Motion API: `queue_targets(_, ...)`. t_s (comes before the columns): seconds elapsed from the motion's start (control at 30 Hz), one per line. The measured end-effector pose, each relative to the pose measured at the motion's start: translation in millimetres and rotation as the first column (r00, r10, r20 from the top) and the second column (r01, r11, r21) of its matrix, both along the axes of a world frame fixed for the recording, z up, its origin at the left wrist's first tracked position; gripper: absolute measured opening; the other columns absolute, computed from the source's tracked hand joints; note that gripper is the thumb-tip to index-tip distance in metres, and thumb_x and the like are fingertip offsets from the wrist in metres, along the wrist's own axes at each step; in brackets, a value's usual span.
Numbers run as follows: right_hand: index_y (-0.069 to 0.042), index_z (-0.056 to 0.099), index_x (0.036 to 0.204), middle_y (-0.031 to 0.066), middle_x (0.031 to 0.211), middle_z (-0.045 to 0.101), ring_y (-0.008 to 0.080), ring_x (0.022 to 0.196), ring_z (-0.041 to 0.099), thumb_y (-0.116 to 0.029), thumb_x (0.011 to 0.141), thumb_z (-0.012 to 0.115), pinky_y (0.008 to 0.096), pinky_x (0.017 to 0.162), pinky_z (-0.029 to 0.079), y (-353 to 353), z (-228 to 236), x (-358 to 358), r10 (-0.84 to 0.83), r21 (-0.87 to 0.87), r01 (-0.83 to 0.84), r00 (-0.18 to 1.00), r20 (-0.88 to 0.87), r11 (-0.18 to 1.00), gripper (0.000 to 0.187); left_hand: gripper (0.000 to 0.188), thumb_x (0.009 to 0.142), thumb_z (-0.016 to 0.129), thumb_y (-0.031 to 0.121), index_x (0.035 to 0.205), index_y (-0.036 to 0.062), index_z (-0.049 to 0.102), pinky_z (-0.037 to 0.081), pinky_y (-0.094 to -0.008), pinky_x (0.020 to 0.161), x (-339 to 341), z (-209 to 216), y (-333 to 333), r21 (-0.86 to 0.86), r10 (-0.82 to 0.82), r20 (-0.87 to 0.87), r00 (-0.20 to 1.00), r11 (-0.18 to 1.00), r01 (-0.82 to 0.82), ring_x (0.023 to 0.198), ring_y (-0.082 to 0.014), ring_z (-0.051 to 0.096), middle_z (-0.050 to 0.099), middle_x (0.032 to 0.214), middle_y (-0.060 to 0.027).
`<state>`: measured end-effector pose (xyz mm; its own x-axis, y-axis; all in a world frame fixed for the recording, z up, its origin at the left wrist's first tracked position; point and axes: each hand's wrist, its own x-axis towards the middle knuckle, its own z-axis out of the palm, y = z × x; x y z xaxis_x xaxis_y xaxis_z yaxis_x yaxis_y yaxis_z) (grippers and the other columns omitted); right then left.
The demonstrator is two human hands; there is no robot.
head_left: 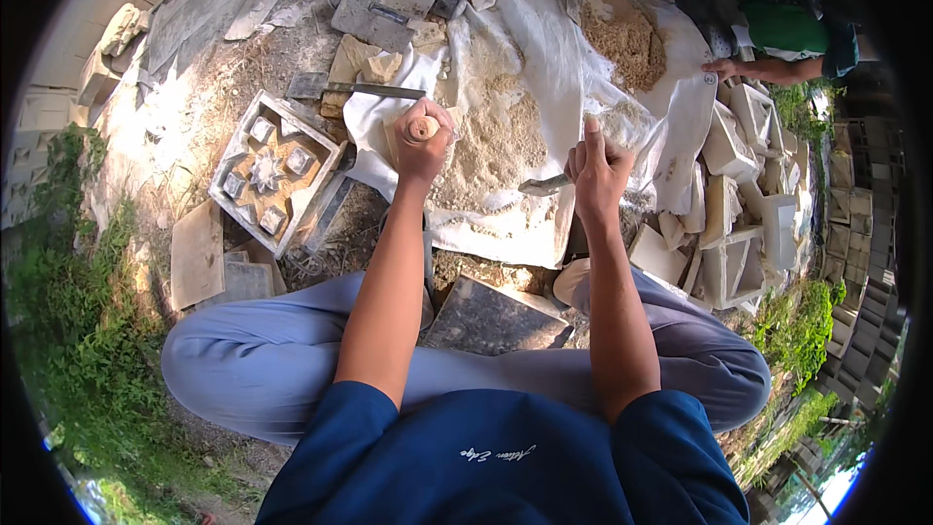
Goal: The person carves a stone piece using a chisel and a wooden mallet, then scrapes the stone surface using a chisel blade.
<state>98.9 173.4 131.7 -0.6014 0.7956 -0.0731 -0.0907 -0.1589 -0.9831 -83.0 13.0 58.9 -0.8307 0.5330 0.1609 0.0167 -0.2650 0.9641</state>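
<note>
Left hand (422, 141) fist closed tight round a wooden handle (423, 126), end-on to cam, can't tell what tool it belongs to. It sits over the left edge of the white sheet (544, 49), beside the sand pile (501, 131). Right hand (596, 170) closed w/ thumb up, gripping a small trowel (544, 185), blade pointing left, low over the sheet's near edge. I see a square patterned mould (275, 170) on the ground left of the sheet. Co-worker's hand (724, 68) rests on the sheet's right edge, near a 2nd, browner pile (627, 34). White cast blocks (739, 253) stacked off the right side.
</note>
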Motion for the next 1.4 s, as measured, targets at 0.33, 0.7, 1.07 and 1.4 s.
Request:
queue_targets(0.33,-0.011,0.032,0.054,-0.0053,0.049,0.029,0.0058,0.043,0.023,-0.029,0.107,0.051,0.0275,0.042,0.017,-14.3,-27.9,2.9,0.006,-0.004,-0.006,1.0,0.01,1.0,0.059,0.009,0.07,0.055,-0.004,0.073,0.0043,0.052,0.045,-0.0262,0.058,4.9,-1.2,1.7,-0.007,0.017,-0.027,0.999,1.0,-0.017,0.064,-0.0115,0.055,0.06,0.07,-0.0061)
queue_targets(0.7,-0.011,0.034,0.057,-0.0056,0.051,0.031,0.0048,0.046,0.023,-0.025,0.107,0.052,0.0281,0.044,0.016,-25.9,-64.1,-10.5,0.031,0.179,-0.04,0.998,0.053,0.983,0.055,0.011,0.069,0.055,-0.005,0.072,0.0044,0.052,0.045,-0.0264,0.059,3.5,-2.7,2.4,0.041,-0.003,-0.008,1.0,0.999,0.004,0.064,-0.0122,0.056,0.06,0.071,-0.0061)
queue_targets(1.07,-0.01,0.038,0.058,-0.0063,0.053,0.035,0.0029,0.051,0.028,-0.027,0.107,0.052,0.0278,0.046,0.017,-28.4,-88.5,-30.2,0.147,0.282,-0.179,0.981,0.129,0.942,0.054,0.011,0.071,0.057,-0.007,0.073,0.0038,0.053,0.047,-0.0267,0.061,3.5,5.1,11.2,-0.029,-0.025,-0.014,1.0,0.999,0.024,0.066,-0.0121,0.058,0.063,0.074,-0.0068)
queue_targets(1.4,-0.004,0.041,0.056,-0.0051,0.052,0.037,0.0056,0.052,0.03,-0.032,0.106,0.051,0.0304,0.046,0.021,-25.1,-82.7,-63.3,0.217,0.328,-0.265,0.96,0.177,0.907,0.058,0.013,0.072,0.059,-0.008,0.076,0.0036,0.054,0.049,-0.028,0.07,2.6,9.4,7.3,-0.054,-0.106,0.013,0.994,0.993,0.106,0.075,-0.0137,0.061,0.064,0.079,-0.0084)
